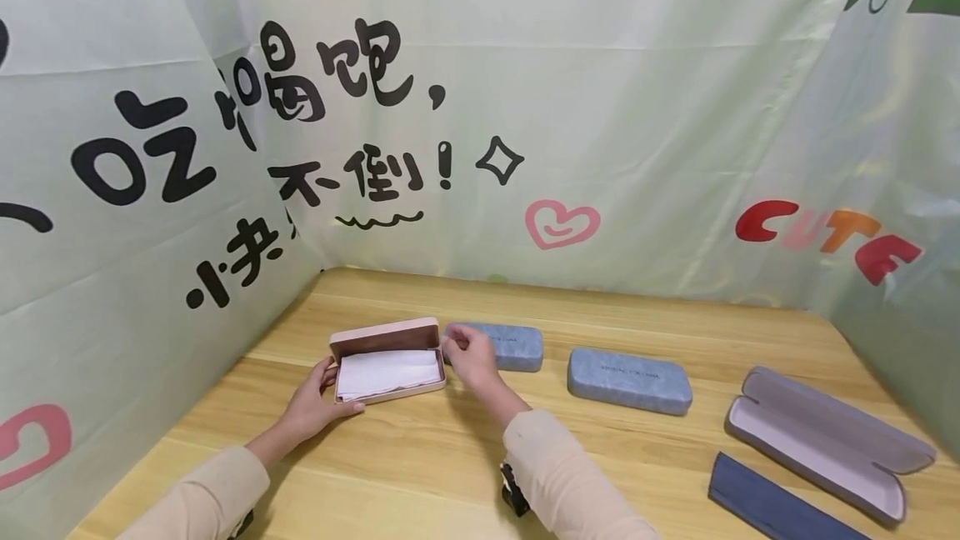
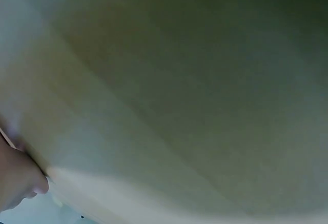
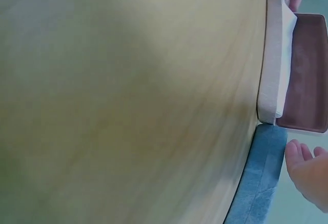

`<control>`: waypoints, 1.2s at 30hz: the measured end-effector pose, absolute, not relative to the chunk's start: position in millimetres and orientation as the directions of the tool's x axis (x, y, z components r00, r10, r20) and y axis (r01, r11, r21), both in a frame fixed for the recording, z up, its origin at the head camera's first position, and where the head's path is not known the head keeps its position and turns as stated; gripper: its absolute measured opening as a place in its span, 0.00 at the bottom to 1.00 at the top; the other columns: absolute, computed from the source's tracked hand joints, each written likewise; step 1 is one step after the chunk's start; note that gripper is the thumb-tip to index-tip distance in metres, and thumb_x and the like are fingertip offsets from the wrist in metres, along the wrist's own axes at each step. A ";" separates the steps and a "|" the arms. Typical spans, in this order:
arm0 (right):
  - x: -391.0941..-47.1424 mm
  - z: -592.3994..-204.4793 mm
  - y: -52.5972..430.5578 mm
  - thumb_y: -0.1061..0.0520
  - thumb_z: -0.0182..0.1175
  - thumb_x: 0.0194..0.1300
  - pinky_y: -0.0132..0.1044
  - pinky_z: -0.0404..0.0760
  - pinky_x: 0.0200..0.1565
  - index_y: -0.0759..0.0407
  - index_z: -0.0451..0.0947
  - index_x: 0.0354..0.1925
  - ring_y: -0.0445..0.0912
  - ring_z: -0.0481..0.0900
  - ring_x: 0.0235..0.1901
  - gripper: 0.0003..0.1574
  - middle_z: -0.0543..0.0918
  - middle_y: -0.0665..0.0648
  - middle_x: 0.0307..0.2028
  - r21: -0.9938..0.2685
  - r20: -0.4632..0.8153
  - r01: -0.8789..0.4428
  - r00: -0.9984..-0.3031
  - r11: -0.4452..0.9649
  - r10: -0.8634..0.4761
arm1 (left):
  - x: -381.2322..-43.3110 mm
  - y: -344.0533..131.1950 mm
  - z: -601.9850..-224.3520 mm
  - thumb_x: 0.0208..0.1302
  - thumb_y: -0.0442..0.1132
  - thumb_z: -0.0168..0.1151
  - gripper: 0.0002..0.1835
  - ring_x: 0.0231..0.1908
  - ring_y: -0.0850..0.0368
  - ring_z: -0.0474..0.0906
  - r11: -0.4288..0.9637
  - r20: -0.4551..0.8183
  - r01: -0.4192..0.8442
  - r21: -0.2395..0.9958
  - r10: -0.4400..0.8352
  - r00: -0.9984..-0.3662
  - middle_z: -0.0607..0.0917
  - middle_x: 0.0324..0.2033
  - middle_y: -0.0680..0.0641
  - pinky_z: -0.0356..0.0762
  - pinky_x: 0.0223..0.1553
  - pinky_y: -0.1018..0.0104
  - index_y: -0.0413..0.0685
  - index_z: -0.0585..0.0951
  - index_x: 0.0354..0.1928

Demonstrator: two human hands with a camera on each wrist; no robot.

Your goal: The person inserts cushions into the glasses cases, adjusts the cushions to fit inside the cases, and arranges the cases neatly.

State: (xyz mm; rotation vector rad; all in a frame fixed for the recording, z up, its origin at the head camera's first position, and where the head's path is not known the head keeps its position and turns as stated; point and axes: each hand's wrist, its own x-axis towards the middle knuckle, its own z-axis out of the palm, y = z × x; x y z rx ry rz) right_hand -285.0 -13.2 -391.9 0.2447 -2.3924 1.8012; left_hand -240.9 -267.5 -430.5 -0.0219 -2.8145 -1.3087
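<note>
An opened pink glasses case (image 1: 384,342) stands on the table at centre left, its lid raised at the back. A white cleaning cloth (image 1: 390,372) lies inside it. My left hand (image 1: 309,403) holds the case's left end, thumb at the front and fingers at the side; only a bit of this hand (image 2: 20,180) shows in the left wrist view. Beside the case's right end is my right hand (image 1: 472,357), fingers loosely bent. The right wrist view shows this hand (image 3: 310,175) with nothing between its fingers, near a closed blue glasses case (image 3: 259,178).
Another closed blue glasses case (image 1: 628,382) lies right of the first. At the far right are an opened grey-purple glasses case (image 1: 817,452) and a dark blue flat pouch (image 1: 772,498). A printed curtain (image 1: 645,132) hangs around the wooden table (image 1: 420,473).
</note>
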 end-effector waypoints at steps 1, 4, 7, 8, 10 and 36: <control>-285.0 -391.6 -13.4 0.59 0.57 0.64 0.40 0.79 0.49 0.71 0.74 0.52 0.55 0.79 0.47 0.22 0.81 0.66 0.46 -0.942 0.204 -0.212 -0.977 0.260 -0.057 | -240.4 -268.1 -430.1 0.47 0.45 0.73 0.57 0.64 0.35 0.61 0.648 0.044 0.031 0.761 -0.003 -0.999 0.65 0.62 0.28 0.59 0.65 0.46 0.26 0.47 0.68; -287.9 -396.1 -13.6 0.53 0.57 0.65 0.36 0.80 0.47 0.70 0.73 0.54 0.52 0.80 0.47 0.26 0.81 0.64 0.47 -0.938 0.235 -0.252 -0.967 0.238 -0.098 | -239.7 -270.1 -429.2 0.47 0.44 0.73 0.56 0.63 0.35 0.63 0.653 0.061 0.048 0.756 0.003 -0.998 0.66 0.62 0.28 0.60 0.64 0.46 0.26 0.48 0.67; -286.4 -394.2 -14.6 0.52 0.55 0.66 0.37 0.80 0.49 0.69 0.72 0.56 0.52 0.79 0.49 0.27 0.80 0.65 0.49 -0.946 0.212 -0.236 -0.969 0.223 -0.128 | -238.4 -271.3 -427.3 0.47 0.43 0.73 0.55 0.62 0.35 0.64 0.649 0.081 0.074 0.757 0.020 -0.997 0.67 0.61 0.28 0.60 0.64 0.45 0.25 0.49 0.67; -286.0 -393.2 -15.1 0.52 0.55 0.66 0.38 0.79 0.50 0.69 0.71 0.57 0.53 0.78 0.51 0.27 0.79 0.65 0.50 -0.948 0.201 -0.227 -0.970 0.221 -0.133 | -238.1 -271.7 -427.0 0.47 0.43 0.73 0.55 0.62 0.35 0.64 0.647 0.088 0.083 0.758 0.025 -0.996 0.68 0.61 0.28 0.60 0.64 0.45 0.25 0.49 0.67; -281.7 -386.4 -16.7 0.55 0.54 0.67 0.42 0.76 0.55 0.70 0.69 0.59 0.57 0.75 0.55 0.27 0.77 0.67 0.54 -0.959 0.148 -0.176 -0.979 0.221 -0.139 | -237.2 -272.4 -426.7 0.47 0.43 0.73 0.54 0.62 0.35 0.64 0.647 0.098 0.096 0.756 0.033 -0.995 0.69 0.60 0.28 0.60 0.64 0.45 0.25 0.50 0.67; -284.4 -383.9 -19.4 0.54 0.51 0.68 0.47 0.70 0.60 0.72 0.65 0.61 0.59 0.71 0.59 0.29 0.73 0.69 0.58 -0.943 0.139 -0.192 -0.969 0.272 -0.202 | -237.7 -281.7 -431.5 0.46 0.41 0.73 0.54 0.61 0.35 0.66 0.601 0.101 0.114 0.791 0.055 -0.993 0.67 0.61 0.29 0.63 0.61 0.44 0.28 0.50 0.68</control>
